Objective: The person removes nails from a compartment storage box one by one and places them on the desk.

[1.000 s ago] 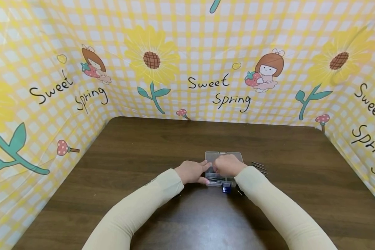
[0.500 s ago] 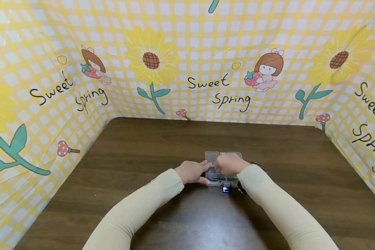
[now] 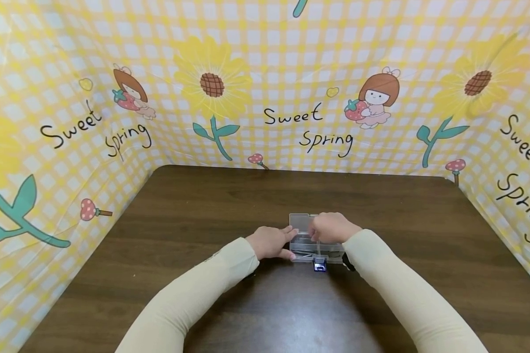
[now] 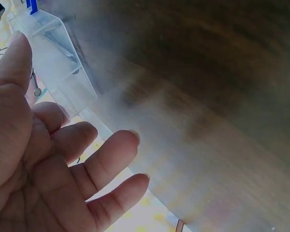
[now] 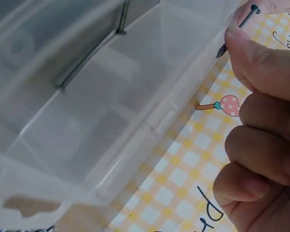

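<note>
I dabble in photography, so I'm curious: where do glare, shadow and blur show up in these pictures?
Head view: pale glare on the tabletop, low in the middle, dark shadow beside the right sleeve; left wrist view: tabletop hazy and soft, the cloth mostly washed out; right wrist view: the clear box looks soft, the cloth's print beyond it clearer.

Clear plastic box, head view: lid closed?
No, the clear plastic box has its lid folded back on the far side.

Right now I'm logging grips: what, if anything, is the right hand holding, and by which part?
The right hand pinches a dark nail around mid-shaft; its head and pointed tip both stick out.
</note>
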`<action>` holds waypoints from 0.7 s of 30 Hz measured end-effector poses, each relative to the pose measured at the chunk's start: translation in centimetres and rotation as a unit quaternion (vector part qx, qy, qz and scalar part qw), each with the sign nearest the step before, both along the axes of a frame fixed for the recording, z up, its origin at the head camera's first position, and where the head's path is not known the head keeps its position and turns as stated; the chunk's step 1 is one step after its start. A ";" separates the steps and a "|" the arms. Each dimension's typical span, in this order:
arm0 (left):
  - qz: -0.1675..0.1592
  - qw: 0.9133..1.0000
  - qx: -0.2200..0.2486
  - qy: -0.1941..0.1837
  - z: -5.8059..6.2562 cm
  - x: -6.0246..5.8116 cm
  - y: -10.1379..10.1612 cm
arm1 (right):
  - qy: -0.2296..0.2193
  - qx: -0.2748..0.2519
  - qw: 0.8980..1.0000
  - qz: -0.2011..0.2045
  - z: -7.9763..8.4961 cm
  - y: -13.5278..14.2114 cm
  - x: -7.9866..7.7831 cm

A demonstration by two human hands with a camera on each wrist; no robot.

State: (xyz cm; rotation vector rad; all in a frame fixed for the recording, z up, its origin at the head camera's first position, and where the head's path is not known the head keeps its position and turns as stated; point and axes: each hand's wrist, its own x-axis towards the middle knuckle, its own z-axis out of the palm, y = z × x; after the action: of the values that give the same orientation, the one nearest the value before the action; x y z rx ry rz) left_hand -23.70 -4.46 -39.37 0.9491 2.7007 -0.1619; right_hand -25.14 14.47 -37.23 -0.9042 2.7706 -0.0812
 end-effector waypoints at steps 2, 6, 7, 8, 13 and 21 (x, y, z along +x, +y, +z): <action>0.001 1.000 0.003 -0.001 0.0 0.0 0.0 | -0.002 0.001 1.000 -0.004 0.1 0.2 0.0; 0.003 1.000 0.006 -0.005 0.1 0.0 0.0 | -0.005 0.005 1.000 -0.010 0.4 0.6 0.1; 0.003 1.000 0.007 -0.005 0.1 0.0 0.0 | -0.007 0.005 1.000 -0.013 0.5 0.7 0.1; 0.003 1.000 0.008 -0.005 0.1 0.0 0.0 | -0.008 0.004 1.000 -0.013 0.5 0.8 0.1; 0.002 1.000 0.010 -0.004 0.2 0.1 0.1 | -0.023 0.003 1.000 -0.018 0.8 1.5 0.3; 0.005 1.000 0.015 -0.015 0.3 0.2 0.0 | -0.045 0.007 0.999 -0.025 1.0 2.3 0.5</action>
State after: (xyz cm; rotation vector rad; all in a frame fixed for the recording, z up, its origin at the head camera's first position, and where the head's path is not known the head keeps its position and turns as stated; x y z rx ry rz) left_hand -23.49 -4.48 -39.07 0.9400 2.6860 -0.1039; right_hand -24.68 16.78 -36.25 -0.8089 2.7078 -0.1088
